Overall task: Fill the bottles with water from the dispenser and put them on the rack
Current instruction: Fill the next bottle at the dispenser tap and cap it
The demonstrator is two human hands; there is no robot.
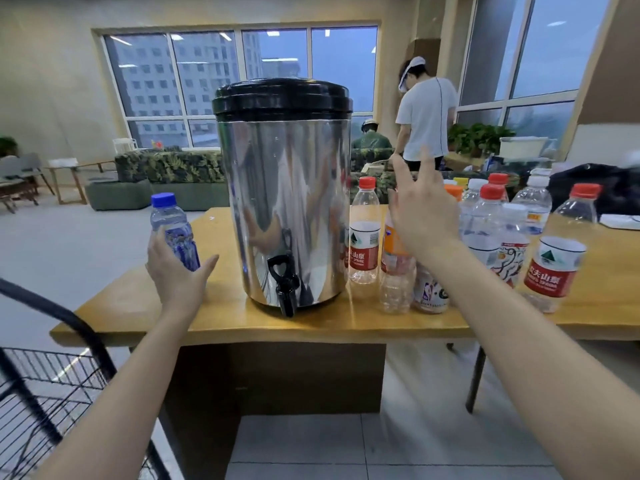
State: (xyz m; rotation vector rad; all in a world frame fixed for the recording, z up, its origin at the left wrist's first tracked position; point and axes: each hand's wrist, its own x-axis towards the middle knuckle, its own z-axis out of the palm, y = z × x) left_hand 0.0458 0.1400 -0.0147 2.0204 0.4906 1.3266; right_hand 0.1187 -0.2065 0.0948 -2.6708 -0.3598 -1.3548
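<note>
Head view: left hand (pixel 176 271) holds blue-capped bottle (pixel 172 230) beside dispenser (pixel 284 188).

Dispenser (pixel 282 188) mid-table (pixel 221 317), bottles (pixel 485 237) clustered right, rack (pixel 52 375) lower left.

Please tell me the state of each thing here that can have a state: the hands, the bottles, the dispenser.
left hand: grips the blue-capped bottle.
blue-capped bottle: capped, slightly tilted.
right hand: open, fingers spread, holds nothing.
dispenser: lid on, no water running from the tap.
red-capped bottle beside the dispenser: capped, upright, apparently empty.
</note>
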